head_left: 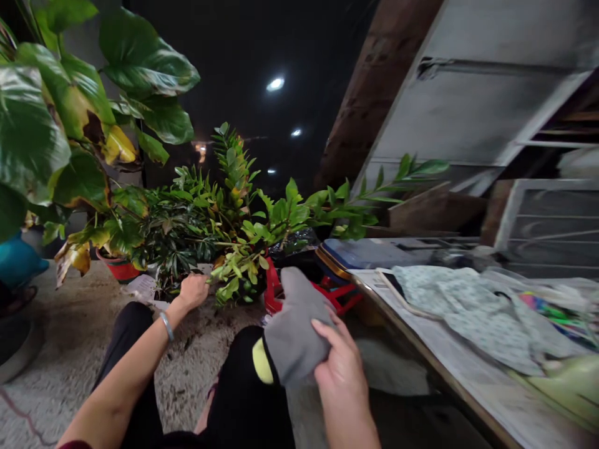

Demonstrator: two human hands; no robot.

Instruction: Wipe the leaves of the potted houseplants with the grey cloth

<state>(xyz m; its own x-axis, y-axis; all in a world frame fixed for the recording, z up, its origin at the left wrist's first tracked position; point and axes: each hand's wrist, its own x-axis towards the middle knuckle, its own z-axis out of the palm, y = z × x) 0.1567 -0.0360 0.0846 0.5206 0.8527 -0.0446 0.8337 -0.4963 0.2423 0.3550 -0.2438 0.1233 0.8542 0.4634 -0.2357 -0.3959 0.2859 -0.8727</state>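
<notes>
My right hand (345,365) grips a grey cloth (297,333) with dark edging and a yellow-green patch at its lower left. The thumb lies across the cloth, and part of it hangs over my right knee. My left hand (194,291) reaches forward, closed, beside the low pale-green leaves of a plant (236,274). Whatever its fingers hold, if anything, is hidden from me. Close by on its left stands a dark-leaved bushy plant (175,227). A red plastic stool or frame (274,290) shows behind the cloth.
On the right, a table (453,362) bears a pale patterned cloth (468,305) and plastic bags. A large-leaved plant (140,59) rises at the left above a red pot (119,267). Rough concrete floor (187,386) lies below. Grey panels lean behind the table.
</notes>
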